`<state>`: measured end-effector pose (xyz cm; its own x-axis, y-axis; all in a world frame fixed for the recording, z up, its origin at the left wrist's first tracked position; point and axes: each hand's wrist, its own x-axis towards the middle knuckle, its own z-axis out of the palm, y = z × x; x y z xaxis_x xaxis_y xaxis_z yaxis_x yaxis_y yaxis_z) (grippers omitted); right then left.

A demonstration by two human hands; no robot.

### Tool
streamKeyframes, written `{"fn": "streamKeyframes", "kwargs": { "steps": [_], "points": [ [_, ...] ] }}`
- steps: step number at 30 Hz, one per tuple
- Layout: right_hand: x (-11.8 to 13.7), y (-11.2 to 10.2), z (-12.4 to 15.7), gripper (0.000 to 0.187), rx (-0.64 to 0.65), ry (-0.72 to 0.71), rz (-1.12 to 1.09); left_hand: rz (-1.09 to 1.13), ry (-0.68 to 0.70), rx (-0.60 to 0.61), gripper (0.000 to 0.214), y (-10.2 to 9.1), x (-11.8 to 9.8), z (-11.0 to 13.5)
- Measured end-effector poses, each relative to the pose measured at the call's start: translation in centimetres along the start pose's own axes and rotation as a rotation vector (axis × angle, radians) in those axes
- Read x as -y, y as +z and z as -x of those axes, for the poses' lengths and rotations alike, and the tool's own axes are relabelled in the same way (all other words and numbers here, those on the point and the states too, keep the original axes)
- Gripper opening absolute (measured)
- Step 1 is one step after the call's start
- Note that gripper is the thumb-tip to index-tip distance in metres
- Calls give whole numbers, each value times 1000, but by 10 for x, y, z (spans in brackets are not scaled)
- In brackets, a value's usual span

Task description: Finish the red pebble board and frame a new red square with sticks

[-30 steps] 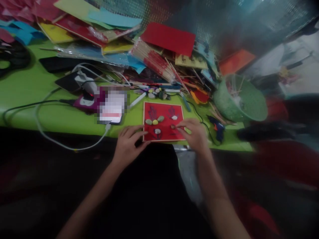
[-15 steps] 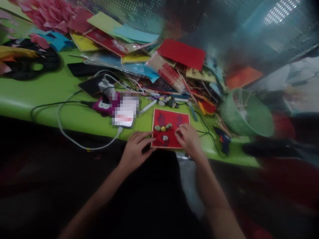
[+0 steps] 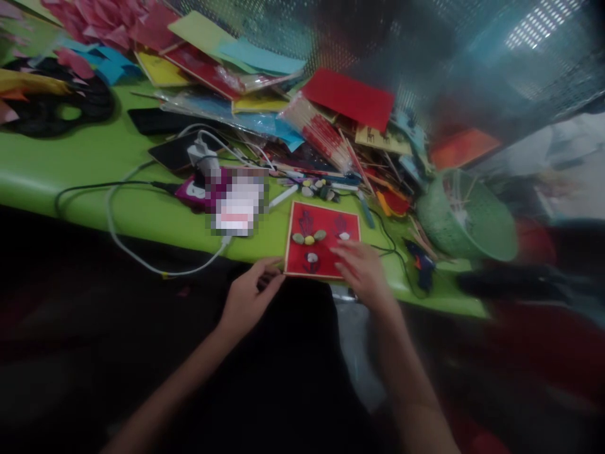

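A square red board [image 3: 325,219] with a pale border lies at the table's front edge. Dark line drawings mark its surface. Two green pebbles flank a yellow pebble [image 3: 309,240] across its middle left. Below them sits a greyish-white pebble [image 3: 312,258], and a white pebble [image 3: 345,236] rests at the right. My left hand [image 3: 250,291] is closed at the board's lower left corner, thumb and fingertips against it. Over the board's right side, just below the white pebble, my right hand [image 3: 363,271] is open, its fingers apart and holding nothing.
Beyond the board lie loose pebbles [image 3: 321,189] and a white pen [image 3: 283,197]. A charging phone [image 3: 240,202] and purple power strip [image 3: 193,192] are left, with cables. Right are a hot glue gun [image 3: 422,265] and green basket [image 3: 491,221]. Coloured paper and bundled sticks [image 3: 319,135] lie behind.
My right hand has opened and drawn back slightly, leaving the white pebble in view on the board. My left hand has slid down to the corner.
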<state>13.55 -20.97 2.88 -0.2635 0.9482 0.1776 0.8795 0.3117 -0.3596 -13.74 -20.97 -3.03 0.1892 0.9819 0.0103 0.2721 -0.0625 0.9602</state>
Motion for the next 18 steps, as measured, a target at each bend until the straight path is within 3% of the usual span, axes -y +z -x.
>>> {"fn": "streamKeyframes", "kwargs": {
  "steps": [2,4,6,9,11,15,18],
  "points": [
    [0,9,-6,38,16,-28,98,22,-21,4,33,1,-1,0],
    [-1,8,-5,31,40,-58,98,51,-55,7,32,1,-2,0],
    [-2,0,3,15,49,-82,-13,107,-102,12,31,1,-3,1],
    [-5,-12,16,15,-25,-75,-173,258,-182,31,29,4,-3,1],
    [-7,-14,24,10,-51,-62,-164,365,-232,36,28,7,-4,0],
    [-9,1,32,18,15,-8,-70,541,-300,12,29,13,-8,-2],
    [-11,14,36,11,-33,10,-38,695,-352,4,38,15,-12,-6]
  ]
}}
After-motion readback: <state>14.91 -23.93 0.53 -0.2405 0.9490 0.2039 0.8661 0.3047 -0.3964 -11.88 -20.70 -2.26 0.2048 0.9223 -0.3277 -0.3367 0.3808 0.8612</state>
